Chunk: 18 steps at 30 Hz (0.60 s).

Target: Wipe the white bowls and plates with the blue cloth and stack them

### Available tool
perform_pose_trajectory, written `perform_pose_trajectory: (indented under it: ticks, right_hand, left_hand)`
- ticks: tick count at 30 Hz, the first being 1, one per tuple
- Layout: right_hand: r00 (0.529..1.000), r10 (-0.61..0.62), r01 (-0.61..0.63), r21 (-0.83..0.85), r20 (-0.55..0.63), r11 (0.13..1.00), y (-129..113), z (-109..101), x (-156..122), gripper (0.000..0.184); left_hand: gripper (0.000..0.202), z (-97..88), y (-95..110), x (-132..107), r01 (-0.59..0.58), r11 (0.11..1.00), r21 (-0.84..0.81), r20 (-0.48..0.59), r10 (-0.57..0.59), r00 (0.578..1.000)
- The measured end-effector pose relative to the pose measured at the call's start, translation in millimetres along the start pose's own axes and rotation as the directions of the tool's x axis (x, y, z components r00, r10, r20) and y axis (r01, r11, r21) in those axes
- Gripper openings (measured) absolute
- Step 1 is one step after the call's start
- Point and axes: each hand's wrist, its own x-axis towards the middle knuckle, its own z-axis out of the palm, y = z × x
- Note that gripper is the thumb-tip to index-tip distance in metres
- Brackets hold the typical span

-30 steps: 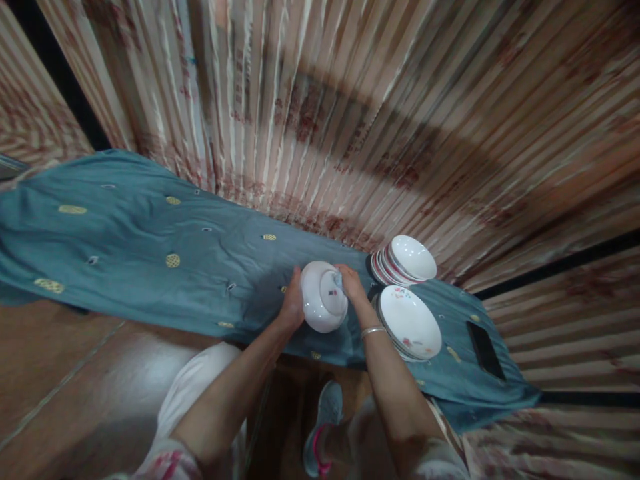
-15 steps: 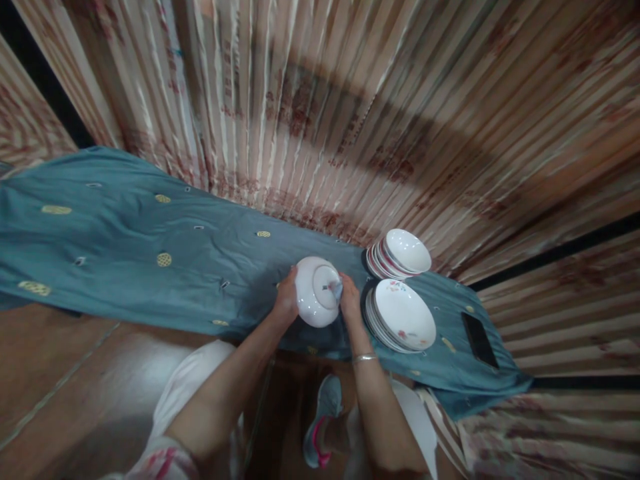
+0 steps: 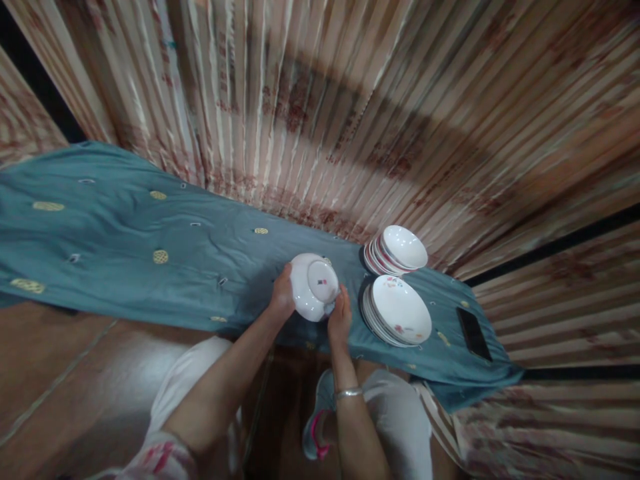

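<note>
A white bowl (image 3: 314, 287) is turned bottom-up, showing its foot ring and a small mark, above a teal cloth (image 3: 150, 253). My left hand (image 3: 283, 297) grips its left rim. My right hand (image 3: 340, 315) holds its lower right edge, fingers closed; a small pale cloth may be under them, but I cannot tell. To the right lies a stack of white flowered plates (image 3: 400, 312). Behind that stands a stack of white bowls with red rims (image 3: 397, 250).
A dark phone (image 3: 473, 333) lies on the teal cloth's right end. A striped reddish curtain (image 3: 350, 120) hangs behind. Brown tiled floor (image 3: 75, 387) is at lower left. My knees and a grey shoe (image 3: 320, 417) show below.
My right hand slid from the top of the bowl's base down to its lower right edge. The bowl tilted a little. The view shifted slightly.
</note>
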Motion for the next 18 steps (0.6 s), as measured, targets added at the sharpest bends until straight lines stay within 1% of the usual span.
perform_pose_trajectory:
  ticks: [4,8,10,14,16,18]
  right_hand:
    - [1.0,0.025,-0.025,0.001,-0.009,1.0,-6,6,-22,0.066]
    - [1.0,-0.009,0.007,-0.075,-0.025,0.997,-13,13,-43,0.066]
    - [0.998,-0.048,0.044,-0.119,-0.035,0.992,-18,15,-52,0.066]
    - [0.984,-0.177,0.169,-0.197,-0.022,0.966,-27,16,-64,0.062]
    - [0.977,-0.213,0.206,-0.228,-0.008,0.952,-33,15,-68,0.061]
    - [0.973,-0.23,0.228,-0.235,0.022,0.945,-39,14,-71,0.062]
  left_hand:
    - [0.036,5.2,1,-3,-0.002,1.0,-0.002,-0.012,0.002,1.0]
    - [0.036,2.0,-2,1,-0.002,1.0,-0.004,0.0,0.002,1.0]
    - [0.035,-0.8,-4,3,-0.01,1.0,-0.009,0.0,0.01,1.0]
    - [0.037,-6.0,-7,7,-0.02,1.0,-0.015,0.009,0.02,1.0]
    - [0.038,-9.0,-9,10,-0.017,1.0,-0.018,0.035,0.017,0.999]
    - [0.039,-12.5,-10,14,0.009,0.999,-0.032,0.084,-0.007,0.996]
